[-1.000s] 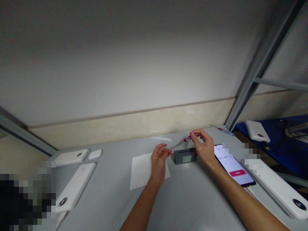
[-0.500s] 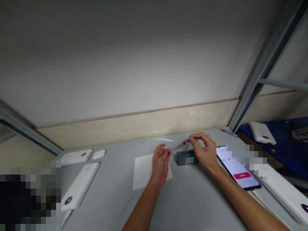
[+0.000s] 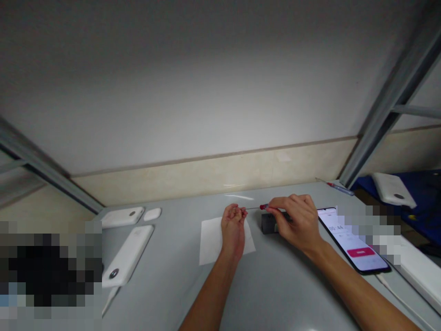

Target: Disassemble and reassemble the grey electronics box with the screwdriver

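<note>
Screwdriver (image 3: 263, 207) pinched by the handle in the right hand (image 3: 298, 223), grip closed, shaft roughly level and pointed at the left hand (image 3: 233, 230). Left fingers curled at the shaft tip; whether anything is gripped there can't be told. Dark box (image 3: 268, 224) on the counter (image 3: 268, 285), partly hidden by the right hand. White sheet (image 3: 209, 239) partly covered by the left. Phone (image 3: 354, 241) placed right of the box.

Metal screwdriver shaft (image 3: 253, 208), matt paper (image 3: 210, 241)
</note>
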Demonstrator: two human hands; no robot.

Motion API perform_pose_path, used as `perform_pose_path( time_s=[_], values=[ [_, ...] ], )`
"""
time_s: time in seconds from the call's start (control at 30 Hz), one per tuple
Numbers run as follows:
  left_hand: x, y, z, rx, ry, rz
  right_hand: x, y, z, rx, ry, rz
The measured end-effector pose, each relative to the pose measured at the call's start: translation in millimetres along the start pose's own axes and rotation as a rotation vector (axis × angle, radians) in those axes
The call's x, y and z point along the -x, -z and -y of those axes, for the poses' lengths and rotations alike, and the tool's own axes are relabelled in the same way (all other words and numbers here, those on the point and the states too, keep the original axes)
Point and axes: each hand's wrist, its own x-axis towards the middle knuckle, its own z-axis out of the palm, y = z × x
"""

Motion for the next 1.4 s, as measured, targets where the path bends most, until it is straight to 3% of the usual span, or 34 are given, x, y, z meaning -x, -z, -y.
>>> perform_pose_path(
  time_s=[0.17,0.47,0.9,1.4],
  values=[
    [4.1,-2.5,0.6,0.004,-0.008,0.023,-1.0,0.3,5.0,-0.044,0.071,0.106],
    [3.3,-4.0,0.4,0.064,0.030,-0.063,2.9,3.4,-2.3,-0.034,-0.014,0.062],
    [4.9,-5.4,-1.3,0.076,0.027,-0.050,-0.3,-1.0,7.6,0.016,-0.073,-0.012],
    [5.6,-9.1,-5.9,0.134,0.087,-0.067,4.0,-11.2,1.5,0.008,-0.356,-0.086]
  ],
)
